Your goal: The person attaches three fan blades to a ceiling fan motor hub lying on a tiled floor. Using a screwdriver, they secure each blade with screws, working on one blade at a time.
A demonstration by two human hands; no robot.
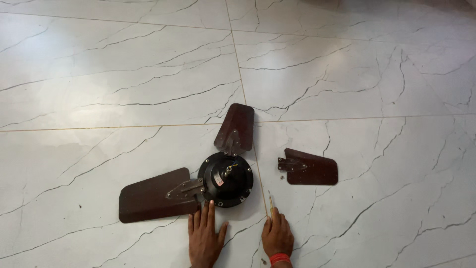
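A small ceiling fan lies on the floor, its black round motor housing [226, 178] in the middle. One dark brown blade [154, 196] points left and another [236, 127] points away; both are joined to the housing. A third brown blade [310, 167] lies detached to the right, with small screws [282, 176] beside its bracket. My left hand [205, 237] rests flat on the floor, fingertips touching the housing's near edge. My right hand [277, 236], with a red band at the wrist, holds a thin screwdriver [270, 203] that points away along the floor.
The floor is white marble-look tile [124, 74] with dark veins and thin grout lines. A small dark bit [264, 260] lies by my right wrist.
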